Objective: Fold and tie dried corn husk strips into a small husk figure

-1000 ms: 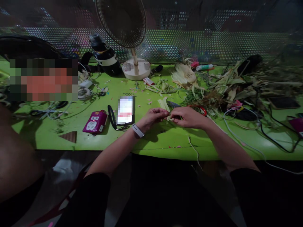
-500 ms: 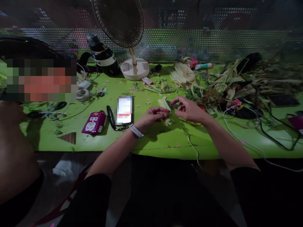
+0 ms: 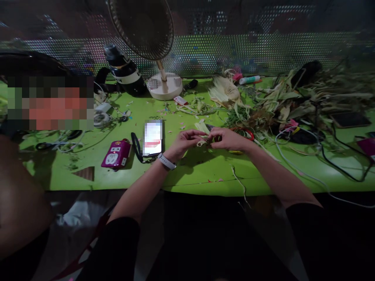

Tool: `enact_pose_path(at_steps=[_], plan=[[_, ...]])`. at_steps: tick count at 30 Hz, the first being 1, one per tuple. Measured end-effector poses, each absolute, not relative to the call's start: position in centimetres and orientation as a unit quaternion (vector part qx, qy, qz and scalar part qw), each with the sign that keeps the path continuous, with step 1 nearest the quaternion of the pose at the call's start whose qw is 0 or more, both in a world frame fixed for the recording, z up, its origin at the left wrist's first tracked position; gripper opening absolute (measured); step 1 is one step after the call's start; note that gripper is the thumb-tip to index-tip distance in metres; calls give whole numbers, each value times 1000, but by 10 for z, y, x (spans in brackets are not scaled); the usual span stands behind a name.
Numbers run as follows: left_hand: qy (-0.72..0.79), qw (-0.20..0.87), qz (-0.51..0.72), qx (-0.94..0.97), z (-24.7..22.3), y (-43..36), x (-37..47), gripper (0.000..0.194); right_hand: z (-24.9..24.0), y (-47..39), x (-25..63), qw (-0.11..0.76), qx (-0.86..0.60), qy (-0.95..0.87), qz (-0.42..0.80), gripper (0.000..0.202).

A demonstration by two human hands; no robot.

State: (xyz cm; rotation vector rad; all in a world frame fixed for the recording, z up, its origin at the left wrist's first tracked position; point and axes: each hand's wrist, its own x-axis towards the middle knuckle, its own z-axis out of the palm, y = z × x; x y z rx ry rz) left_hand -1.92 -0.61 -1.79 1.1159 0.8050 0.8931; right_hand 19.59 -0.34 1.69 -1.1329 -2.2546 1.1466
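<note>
Both hands meet over the green table (image 3: 187, 177). My left hand (image 3: 185, 144), a pale band on its wrist, is closed with thumb and fingertips pinching a small pale strip of corn husk (image 3: 201, 143). Touching the same strip from the right, my right hand (image 3: 230, 139) has its fingers pinched together; its fingertips partly hide the strip. Behind the fingers lies another pale green piece of husk (image 3: 202, 127). Scissors with a red handle (image 3: 249, 134) lie partly hidden behind my right hand. A thin twisted husk strand (image 3: 239, 181) hangs over the front edge.
A lit phone (image 3: 153, 136) and a purple power socket (image 3: 116, 154) lie left of my hands. Farther back stand a fan (image 3: 165, 88) and a black bottle (image 3: 129, 78). Dry husks (image 3: 275, 99) and cables heap up on the right. Another person's arm (image 3: 20, 187) is at left.
My right hand has moved left and slightly down, its spread fingers closing at the husk strip beside my left fingertips. My left hand has stayed nearly in place.
</note>
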Motion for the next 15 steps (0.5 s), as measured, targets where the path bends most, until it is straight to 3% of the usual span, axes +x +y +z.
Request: enact_pose_path(at_steps=[6, 11, 15], plan=[[401, 600, 411, 558, -11, -6, -22, 39, 14, -1, 199, 220, -407, -799, 383, 12], [427, 434, 402, 684, -7, -16, -21, 20, 16, -5, 195, 213, -416, -816, 339, 12], [428, 284, 406, 756, -14, -23, -20, 25, 19, -7, 194, 205, -403, -826, 336, 12]])
